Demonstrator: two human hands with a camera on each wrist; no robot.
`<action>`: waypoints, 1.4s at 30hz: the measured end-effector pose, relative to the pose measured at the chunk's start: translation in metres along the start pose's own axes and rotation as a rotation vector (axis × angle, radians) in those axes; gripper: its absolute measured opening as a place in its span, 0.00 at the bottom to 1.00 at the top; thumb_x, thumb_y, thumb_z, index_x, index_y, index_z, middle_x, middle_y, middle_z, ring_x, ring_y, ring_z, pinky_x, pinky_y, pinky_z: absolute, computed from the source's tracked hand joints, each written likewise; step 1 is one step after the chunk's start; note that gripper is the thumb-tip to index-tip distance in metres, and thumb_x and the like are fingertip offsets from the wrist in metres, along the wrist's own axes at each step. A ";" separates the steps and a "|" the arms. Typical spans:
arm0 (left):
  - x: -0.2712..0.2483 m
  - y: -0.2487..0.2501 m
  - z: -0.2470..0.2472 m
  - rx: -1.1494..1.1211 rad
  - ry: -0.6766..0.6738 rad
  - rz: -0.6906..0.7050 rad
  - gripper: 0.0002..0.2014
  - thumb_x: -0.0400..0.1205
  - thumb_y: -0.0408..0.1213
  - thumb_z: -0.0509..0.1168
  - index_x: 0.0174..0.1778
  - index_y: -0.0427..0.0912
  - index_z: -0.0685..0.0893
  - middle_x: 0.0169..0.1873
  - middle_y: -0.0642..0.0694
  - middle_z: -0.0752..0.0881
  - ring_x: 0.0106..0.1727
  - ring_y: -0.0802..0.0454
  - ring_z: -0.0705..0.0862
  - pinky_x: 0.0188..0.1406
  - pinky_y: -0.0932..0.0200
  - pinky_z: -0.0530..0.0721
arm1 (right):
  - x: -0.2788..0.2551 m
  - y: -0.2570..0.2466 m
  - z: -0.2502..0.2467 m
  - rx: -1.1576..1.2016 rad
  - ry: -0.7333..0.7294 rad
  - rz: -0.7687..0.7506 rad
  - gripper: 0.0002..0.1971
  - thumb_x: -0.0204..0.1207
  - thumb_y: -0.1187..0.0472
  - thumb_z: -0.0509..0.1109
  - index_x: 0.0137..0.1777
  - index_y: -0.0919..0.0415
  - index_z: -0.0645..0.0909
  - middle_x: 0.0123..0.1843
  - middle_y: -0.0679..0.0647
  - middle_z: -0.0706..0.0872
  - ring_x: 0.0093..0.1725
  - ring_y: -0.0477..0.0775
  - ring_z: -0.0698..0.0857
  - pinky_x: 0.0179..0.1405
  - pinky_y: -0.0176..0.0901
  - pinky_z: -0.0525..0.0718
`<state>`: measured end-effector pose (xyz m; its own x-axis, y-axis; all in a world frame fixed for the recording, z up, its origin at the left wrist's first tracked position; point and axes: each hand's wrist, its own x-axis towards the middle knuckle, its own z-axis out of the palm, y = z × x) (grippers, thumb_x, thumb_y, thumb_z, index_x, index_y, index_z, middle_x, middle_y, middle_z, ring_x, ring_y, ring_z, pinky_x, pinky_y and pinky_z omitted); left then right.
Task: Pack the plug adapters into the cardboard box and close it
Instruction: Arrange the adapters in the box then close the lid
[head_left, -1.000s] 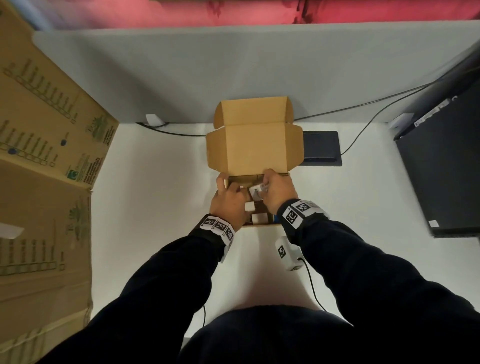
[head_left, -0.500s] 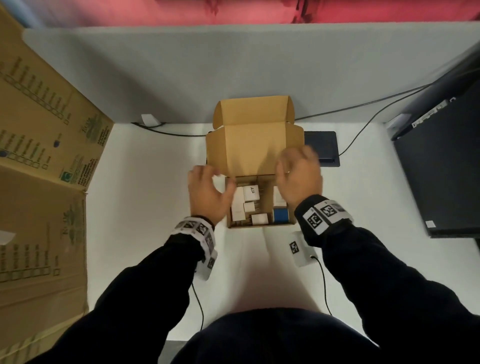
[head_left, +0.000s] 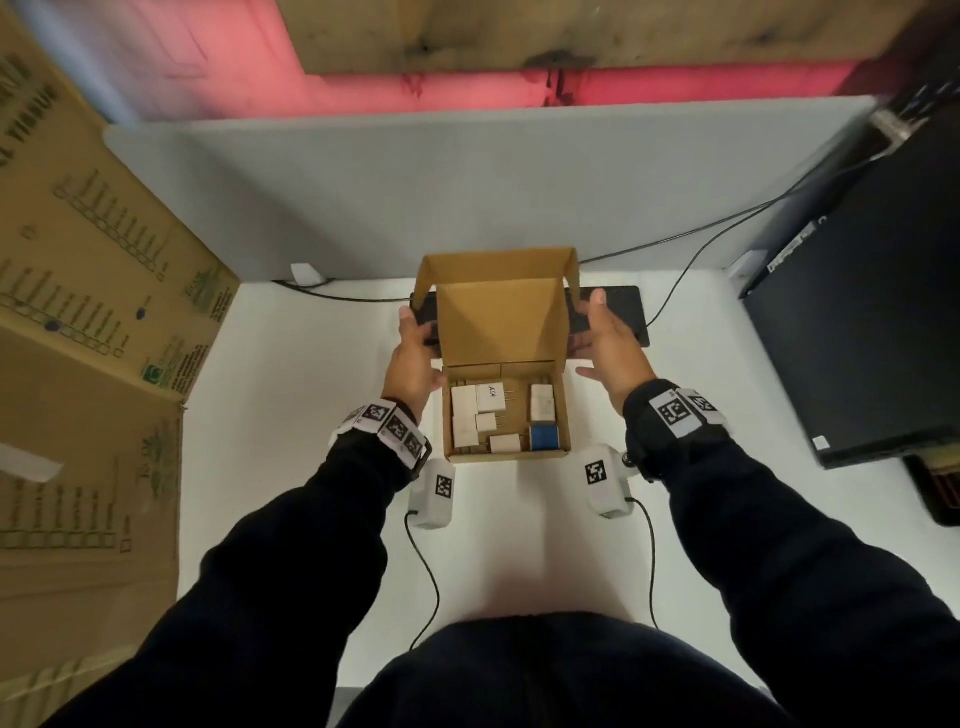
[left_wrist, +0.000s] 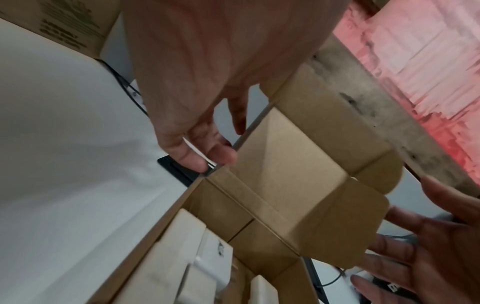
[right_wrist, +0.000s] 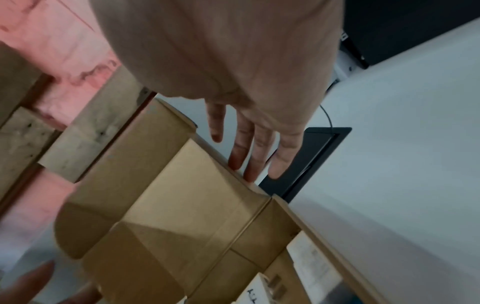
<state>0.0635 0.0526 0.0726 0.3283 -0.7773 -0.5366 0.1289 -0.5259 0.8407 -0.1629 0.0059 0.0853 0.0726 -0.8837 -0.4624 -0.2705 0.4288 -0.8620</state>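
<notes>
A small cardboard box (head_left: 565, 415) stands mid-table with its lid (head_left: 501, 322) upright at the back. Inside lie several white plug adapters (head_left: 491, 397) and one blue adapter (head_left: 544, 436). My left hand (head_left: 413, 353) is against the lid's left side flap; in the left wrist view its fingertips (left_wrist: 223, 156) touch the flap's outer edge. My right hand (head_left: 605, 343) mirrors it on the right, and its straight fingers (right_wrist: 240, 156) lie on the outside of the right flap (right_wrist: 207, 156). Neither hand holds an adapter.
A black flat pad (head_left: 621, 312) with a cable lies just behind the box. A black computer case (head_left: 857, 338) stands at the right, large printed cardboard (head_left: 93, 312) at the left, and a grey partition (head_left: 467, 197) closes the back.
Both hands came out of the box, spread apart and moved back to the lid's two sides. The lid's side flaps now fold forward and the adapters inside are uncovered.
</notes>
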 end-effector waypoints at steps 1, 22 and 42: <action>-0.007 -0.005 -0.002 0.005 -0.020 -0.010 0.37 0.86 0.69 0.36 0.74 0.54 0.80 0.54 0.46 0.88 0.55 0.46 0.86 0.61 0.46 0.81 | -0.003 0.002 -0.003 0.003 -0.013 0.019 0.38 0.80 0.25 0.45 0.77 0.48 0.75 0.60 0.60 0.89 0.62 0.58 0.87 0.68 0.64 0.80; -0.055 -0.113 -0.026 0.825 0.036 -0.096 0.30 0.85 0.57 0.64 0.81 0.48 0.73 0.73 0.36 0.81 0.68 0.36 0.84 0.67 0.47 0.84 | -0.074 0.147 -0.010 -0.628 -0.049 0.260 0.24 0.80 0.52 0.71 0.75 0.56 0.75 0.70 0.61 0.82 0.62 0.62 0.84 0.54 0.44 0.80; -0.070 -0.128 -0.001 0.567 0.045 -0.136 0.29 0.82 0.58 0.66 0.43 0.30 0.90 0.44 0.35 0.91 0.50 0.36 0.89 0.45 0.42 0.94 | -0.077 0.140 0.015 -0.403 0.121 0.083 0.11 0.82 0.54 0.67 0.58 0.58 0.84 0.49 0.54 0.90 0.46 0.56 0.85 0.46 0.39 0.76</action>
<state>0.0253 0.1745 0.0022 0.3845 -0.6809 -0.6233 -0.3440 -0.7323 0.5878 -0.1922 0.1369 -0.0033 -0.0718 -0.8754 -0.4780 -0.6259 0.4127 -0.6618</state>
